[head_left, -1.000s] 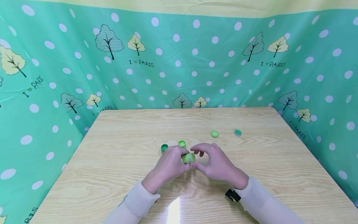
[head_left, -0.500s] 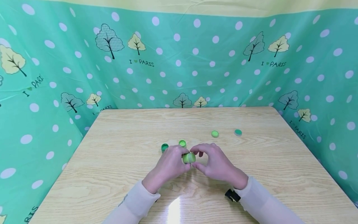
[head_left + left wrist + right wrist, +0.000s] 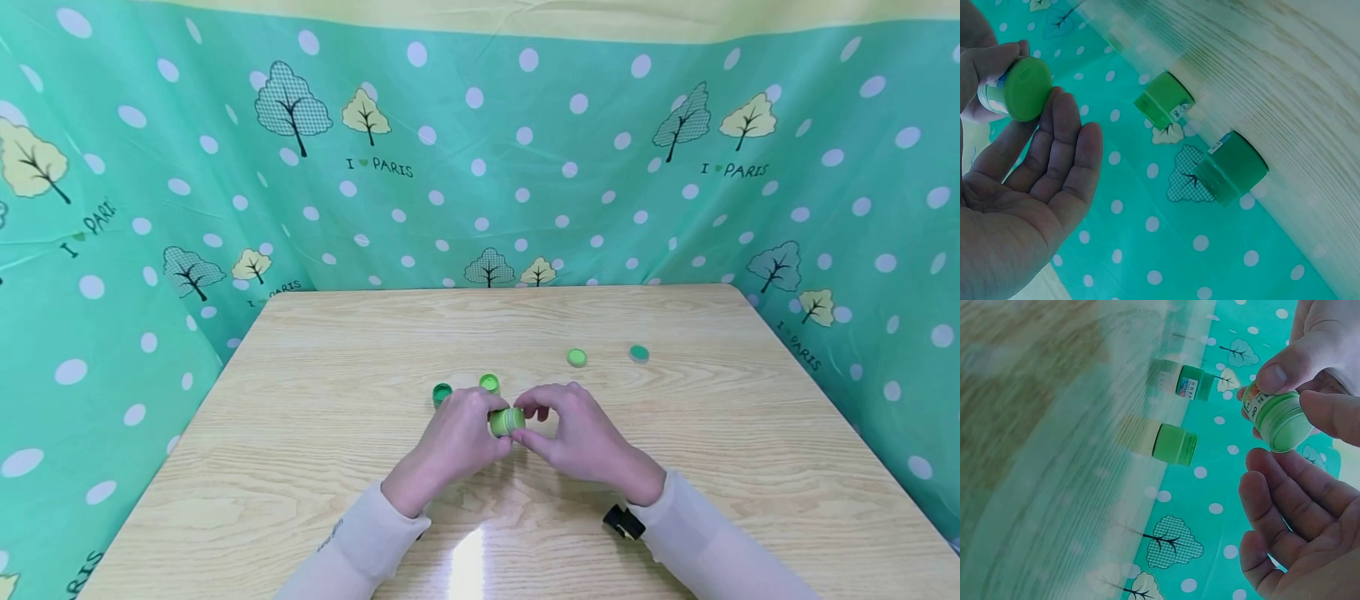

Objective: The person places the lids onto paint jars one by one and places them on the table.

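Observation:
My left hand (image 3: 457,437) grips a light green paint jar (image 3: 504,422) tilted on its side above the table, its green base (image 3: 1030,89) showing in the left wrist view. My right hand (image 3: 581,433) pinches the pale, see-through lid (image 3: 1291,430) with thumb and a fingertip at its rim; its other fingers hang loosely below. Behind the hands stand two paint jars with their lids off, one dark green (image 3: 442,394) and one bright green (image 3: 489,383).
Two loose lids lie farther back on the wooden table (image 3: 337,350), a light green lid (image 3: 576,357) and a teal green lid (image 3: 639,354). A dotted green curtain (image 3: 480,192) hangs behind the table and along its sides.
The right thumb and fingertips have come from slightly apart to touching the lid's rim. The left hand with the jar has hardly moved, and the standing jars and loose lids stay put.

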### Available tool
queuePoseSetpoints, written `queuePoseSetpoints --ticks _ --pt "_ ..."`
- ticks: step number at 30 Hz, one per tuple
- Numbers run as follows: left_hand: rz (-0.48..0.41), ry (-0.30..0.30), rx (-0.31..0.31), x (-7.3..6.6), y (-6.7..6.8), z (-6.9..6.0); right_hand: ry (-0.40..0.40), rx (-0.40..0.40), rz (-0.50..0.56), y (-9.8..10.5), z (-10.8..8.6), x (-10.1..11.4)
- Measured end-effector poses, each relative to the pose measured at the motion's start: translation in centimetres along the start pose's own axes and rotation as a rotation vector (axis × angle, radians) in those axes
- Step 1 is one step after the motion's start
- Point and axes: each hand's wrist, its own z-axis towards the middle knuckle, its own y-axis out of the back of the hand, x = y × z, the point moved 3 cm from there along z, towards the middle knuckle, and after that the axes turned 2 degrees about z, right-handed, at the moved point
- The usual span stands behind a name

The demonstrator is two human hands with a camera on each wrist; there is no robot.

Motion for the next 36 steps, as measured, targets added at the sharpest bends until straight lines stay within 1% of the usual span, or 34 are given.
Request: queuePoseSetpoints --ticks 4,13,19,30,36 --pt "-0.001 0.004 0.005 -0.01 -0.01 -0.03 -0.007 0.002 -0.021 -0.05 -0.01 -0.1" --pt "-0.008 0.004 0.006 0.04 -0.02 0.0 -0.024 0.001 -0.028 -0.13 -0.02 -0.21" --pt "-0.006 0.007 0.011 -0.05 0.04 -0.01 -0.052 0.015 -0.014 -0.09 0.03 -0.25" --pt "-0.01 0.001 0.026 -0.15 0.05 -0.04 -0.066 0.035 0.041 -0.09 0.08 -0.31" --pt "-0.011 0.0 0.025 -0.1 0.03 -0.07 -0.099 0.032 0.023 0.1 0.02 -0.23"
